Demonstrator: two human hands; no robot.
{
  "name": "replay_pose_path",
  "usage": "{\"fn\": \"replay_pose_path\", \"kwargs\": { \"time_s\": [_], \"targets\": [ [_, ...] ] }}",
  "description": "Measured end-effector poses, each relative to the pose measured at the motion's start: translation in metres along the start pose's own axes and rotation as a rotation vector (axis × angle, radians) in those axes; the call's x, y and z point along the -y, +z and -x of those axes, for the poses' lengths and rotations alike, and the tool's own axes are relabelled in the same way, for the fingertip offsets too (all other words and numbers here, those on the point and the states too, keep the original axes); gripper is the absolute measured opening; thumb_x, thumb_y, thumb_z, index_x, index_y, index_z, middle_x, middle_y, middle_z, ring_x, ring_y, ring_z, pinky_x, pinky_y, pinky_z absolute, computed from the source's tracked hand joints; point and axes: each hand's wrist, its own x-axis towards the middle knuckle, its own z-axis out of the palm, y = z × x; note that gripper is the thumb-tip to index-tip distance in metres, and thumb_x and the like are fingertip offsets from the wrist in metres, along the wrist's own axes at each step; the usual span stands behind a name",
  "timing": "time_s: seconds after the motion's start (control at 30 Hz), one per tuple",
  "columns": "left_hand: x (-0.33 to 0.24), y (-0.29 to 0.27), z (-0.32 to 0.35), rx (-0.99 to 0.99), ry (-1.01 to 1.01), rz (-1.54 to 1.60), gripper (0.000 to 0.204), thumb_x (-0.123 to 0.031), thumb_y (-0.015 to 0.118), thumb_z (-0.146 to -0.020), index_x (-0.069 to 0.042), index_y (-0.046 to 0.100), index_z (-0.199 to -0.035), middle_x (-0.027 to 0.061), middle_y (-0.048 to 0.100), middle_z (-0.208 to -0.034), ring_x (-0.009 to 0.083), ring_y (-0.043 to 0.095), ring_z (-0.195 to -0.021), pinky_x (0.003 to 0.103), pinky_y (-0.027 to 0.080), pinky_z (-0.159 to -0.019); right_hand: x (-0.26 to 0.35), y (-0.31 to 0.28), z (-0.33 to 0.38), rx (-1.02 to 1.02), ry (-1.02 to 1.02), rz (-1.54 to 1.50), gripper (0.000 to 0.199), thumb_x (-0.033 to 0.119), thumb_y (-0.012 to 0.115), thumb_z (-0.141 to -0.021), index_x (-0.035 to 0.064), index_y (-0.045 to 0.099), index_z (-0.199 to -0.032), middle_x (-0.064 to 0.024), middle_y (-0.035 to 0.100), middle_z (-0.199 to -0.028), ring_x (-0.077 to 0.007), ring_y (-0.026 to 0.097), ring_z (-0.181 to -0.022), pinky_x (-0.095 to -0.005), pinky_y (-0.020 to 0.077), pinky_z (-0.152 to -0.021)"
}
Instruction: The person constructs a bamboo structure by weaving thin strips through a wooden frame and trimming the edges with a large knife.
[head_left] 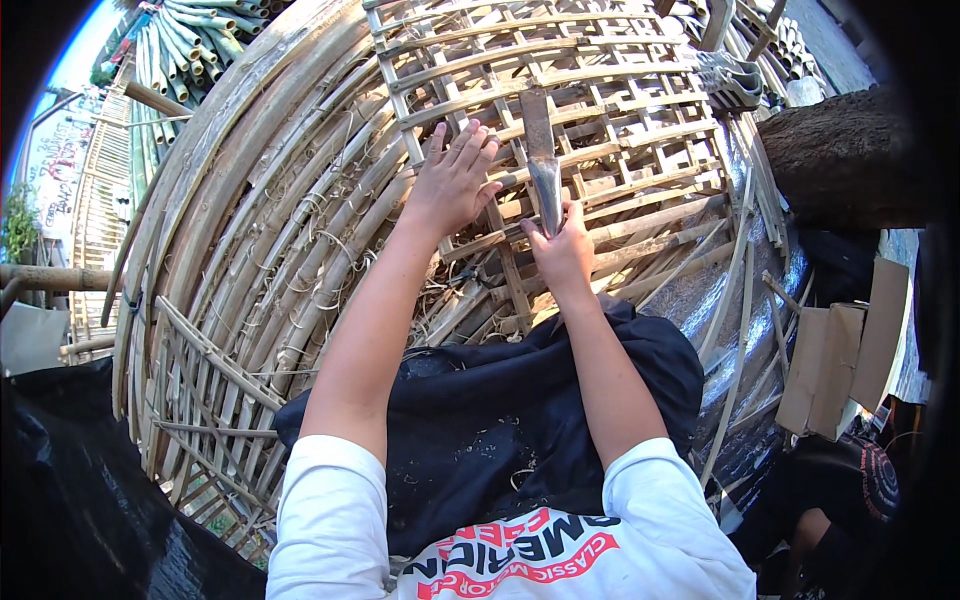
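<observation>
A woven lattice of split bamboo [660, 98] lies in front of me, with pale strips crossing in open squares. My left hand [452, 185] is at its near left part, fingers stretched and slightly apart, holding nothing; whether it presses on the strips I cannot tell. To its right, my right hand [562, 248] is closed around the near end of a knife [538, 125] with a broad, flat, rust-brown blade. The blade points away from me over the lattice. Shiny metal tapers toward my fist, and the grip is mostly hidden in it. Dark cloth [470, 420] covers my lap.
Long curved bamboo strips [265, 220] are piled to the left, with thin shavings among them. A thick log [845, 160] juts in from the right, above a cardboard box [825, 360]. Another person in dark clothing [850, 480] is at lower right. Green bamboo poles [180, 45] are stacked far left.
</observation>
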Motion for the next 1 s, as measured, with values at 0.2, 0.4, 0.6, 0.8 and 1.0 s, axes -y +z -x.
{"fn": "replay_pose_path", "kwargs": {
  "time_s": [0.2, 0.4, 0.6, 0.8, 1.0],
  "targets": [
    [-0.002, 0.006, -0.001, 0.098, -0.020, 0.046, 0.056, -0.041, 0.043, -0.101, -0.012, 0.039, -0.148, 0.0128, 0.038, -0.151, 0.0252, 0.033, -0.143, 0.053, 0.028, -0.111, -0.014, 0.005, -0.001, -0.052, -0.045, 0.015, 0.053, 0.030, 0.079, -0.080, 0.0035, 0.050, -0.116, -0.0182, 0.070, -0.081, -0.0398, 0.069, -0.078, -0.0469, 0.0510, -0.073],
    [0.002, 0.010, 0.000, 0.085, -0.007, 0.045, 0.049, -0.041, 0.040, -0.102, -0.020, 0.046, -0.146, 0.0136, 0.036, -0.153, 0.0245, 0.032, -0.143, 0.050, 0.035, -0.099, 0.013, -0.055, 0.062, 0.073, -0.200, 0.024, 0.037, 0.024, 0.071, -0.089, 0.0005, 0.052, -0.111, -0.0116, 0.059, -0.066, -0.0230, 0.061, -0.057, -0.0376, 0.0476, -0.057],
    [0.006, 0.020, 0.003, 0.107, -0.006, 0.059, 0.049, -0.043, 0.039, -0.103, -0.020, 0.047, -0.144, 0.0145, 0.038, -0.153, 0.0253, 0.033, -0.144, 0.051, 0.036, -0.101, 0.033, -0.122, 0.123, 0.368, -0.189, 0.271, 0.037, 0.022, 0.068, -0.090, -0.0004, 0.053, -0.115, -0.0251, 0.067, -0.080, -0.0443, 0.067, -0.078, -0.0439, 0.0523, -0.066],
    [0.001, 0.021, -0.004, 0.047, 0.010, 0.076, 0.047, -0.044, 0.042, -0.102, -0.021, 0.051, -0.142, 0.0117, 0.036, -0.155, 0.0244, 0.034, -0.143, 0.050, 0.037, -0.098, -0.017, -0.130, 0.069, 0.512, -0.331, 0.422, 0.038, 0.024, 0.068, -0.089, 0.0006, 0.053, -0.116, -0.0256, 0.067, -0.081, -0.0453, 0.067, -0.077, -0.0478, 0.0522, -0.066],
    [0.005, 0.023, 0.006, 0.101, -0.009, 0.033, 0.047, -0.045, 0.039, -0.103, -0.024, 0.049, -0.143, 0.0101, 0.035, -0.156, 0.0218, 0.033, -0.144, 0.047, 0.035, -0.098, -0.028, -0.113, 0.061, 0.522, -0.485, 0.354, 0.035, 0.024, 0.068, -0.089, 0.0004, 0.052, -0.109, -0.0249, 0.066, -0.077, -0.0450, 0.067, -0.075, -0.0493, 0.0522, -0.063]
  ]
}}
